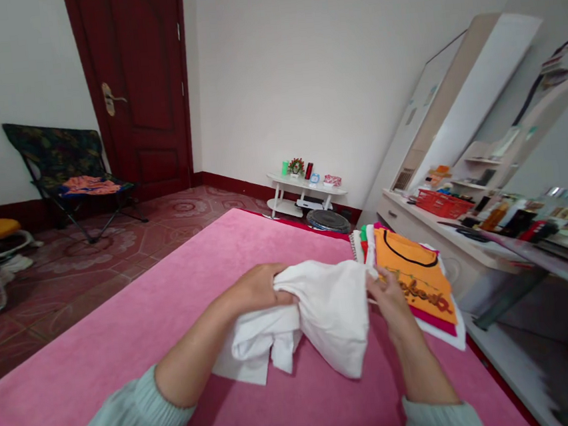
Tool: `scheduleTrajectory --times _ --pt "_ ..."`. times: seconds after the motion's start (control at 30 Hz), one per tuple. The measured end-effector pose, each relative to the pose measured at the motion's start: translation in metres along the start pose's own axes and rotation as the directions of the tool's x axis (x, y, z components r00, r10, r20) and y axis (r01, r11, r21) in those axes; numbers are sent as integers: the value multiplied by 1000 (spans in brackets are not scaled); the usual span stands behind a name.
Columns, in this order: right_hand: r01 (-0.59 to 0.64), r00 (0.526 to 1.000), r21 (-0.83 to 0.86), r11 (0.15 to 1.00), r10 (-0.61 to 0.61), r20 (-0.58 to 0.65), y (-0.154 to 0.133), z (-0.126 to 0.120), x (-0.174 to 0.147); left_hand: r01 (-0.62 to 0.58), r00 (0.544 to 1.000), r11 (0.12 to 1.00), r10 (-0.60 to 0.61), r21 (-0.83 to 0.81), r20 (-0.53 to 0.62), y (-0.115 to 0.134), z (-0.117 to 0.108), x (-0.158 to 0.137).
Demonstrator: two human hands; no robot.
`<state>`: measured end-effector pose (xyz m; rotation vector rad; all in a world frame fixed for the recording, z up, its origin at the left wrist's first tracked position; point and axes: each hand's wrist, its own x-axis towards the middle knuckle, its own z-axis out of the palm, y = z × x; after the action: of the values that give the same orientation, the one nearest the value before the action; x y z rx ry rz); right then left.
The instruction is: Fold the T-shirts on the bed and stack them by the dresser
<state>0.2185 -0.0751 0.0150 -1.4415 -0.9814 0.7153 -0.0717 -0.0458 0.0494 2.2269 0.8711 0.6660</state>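
Observation:
A white cloth garment (331,309) is held up between both hands above the pink bed cover (194,275). My left hand (261,287) is closed on its upper left part, the fingers partly hidden by the fabric. At its upper right corner, my right hand (386,290) pinches the cloth. Some of the white fabric hangs loosely below the left hand and lies on the bed. Just beyond my right hand is a stack of folded clothes, topped by an orange shirt (412,267) with a black neckline and dark lettering.
A dressing table with a red basket (441,203) and bottles stands along the right. Past the bed's far edge is a small white table (306,184). A folding chair (65,160) with clothing on it stands by the dark red door (144,86).

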Motion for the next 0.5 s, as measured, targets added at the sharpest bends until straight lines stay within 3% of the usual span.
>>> scheduleTrajectory --times 0.1,0.17,0.23,0.27,0.33,0.4,0.43,0.47,0.5 --pt "149 973 -338 929 -77 217 21 36 -20 65 997 998 -65 2 -34 -22 2 -1" --pt "262 942 -565 783 -80 326 32 53 -34 72 997 994 -70 -80 22 -34 3 -8" --pt "322 927 -675 664 -76 368 37 62 -42 107 994 984 -102 -143 42 -44 -1 -19" --pt "335 922 -676 656 -82 378 38 63 -42 130 991 979 -124 -156 49 -48 -5 -27" --pt "318 923 -578 752 -107 369 34 59 -37 151 987 975 -141 -164 75 -56 -11 -42" --pt "228 963 -352 908 -156 220 21 49 -28 134 987 981 -120 -137 106 -60 -10 -55" --pt "200 979 -197 960 -189 73 11 43 -25 123 988 988 -114 -94 101 -60 -6 -60" --pt "221 968 -43 974 -224 -116 -1 36 -22 126 990 991 -124 -32 70 -59 1 -64" --pt "289 916 78 954 -252 -311 -13 29 -21 143 989 989 -144 35 22 -56 10 -66"
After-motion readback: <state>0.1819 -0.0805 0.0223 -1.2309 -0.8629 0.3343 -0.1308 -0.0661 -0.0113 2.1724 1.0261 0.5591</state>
